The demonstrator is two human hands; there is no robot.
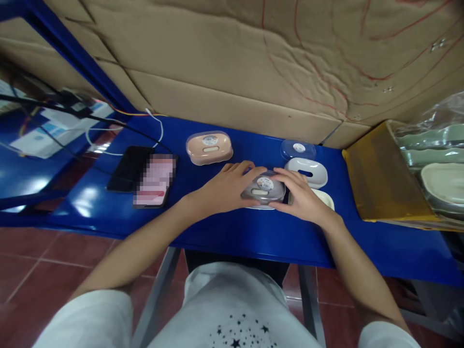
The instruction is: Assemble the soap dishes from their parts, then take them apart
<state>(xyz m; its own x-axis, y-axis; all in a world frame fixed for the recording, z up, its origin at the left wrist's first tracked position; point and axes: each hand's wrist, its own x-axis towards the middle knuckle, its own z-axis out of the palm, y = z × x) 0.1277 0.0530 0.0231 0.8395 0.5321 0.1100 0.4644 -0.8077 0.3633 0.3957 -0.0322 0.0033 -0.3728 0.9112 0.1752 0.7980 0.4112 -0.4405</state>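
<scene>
Farthest left of the grey case, a dark flat device [125, 169] lies on the blue counter [224, 237], with a white cable [162, 129] looping behind it. Next, nearer the grey case but well apart from it, a phone [155, 181] lies face up, its screen blurred out.

Behind and to the left of the grey case sits a pink case [209, 155] under a clear lid, with a round label and a pale oblong on top.

The left hand [232, 186] comes in at the grey case's left end — partly curled, fingers arched over the far side and thumb at the near edge, so the case lies just off its fingertips. The grey case [271, 193] itself sits between both hands, flat at the counter's middle, its clear cover bearing a round label; a white edge shows below its near side. The right hand [302, 195] is bent in a loose C at the grey case's right end, fingers on the far corner, thumb at the near one — both hands have hold of it.

Right of and behind the grey case lie a clear lid [288, 150] and a white slotted piece [319, 174]; a cream piece [326, 198] is partly hidden by the right hand. Farthest right of the case stands a cardboard box [387, 179] holding pale green pieces [435, 137] and a cream dish [447, 180].
</scene>
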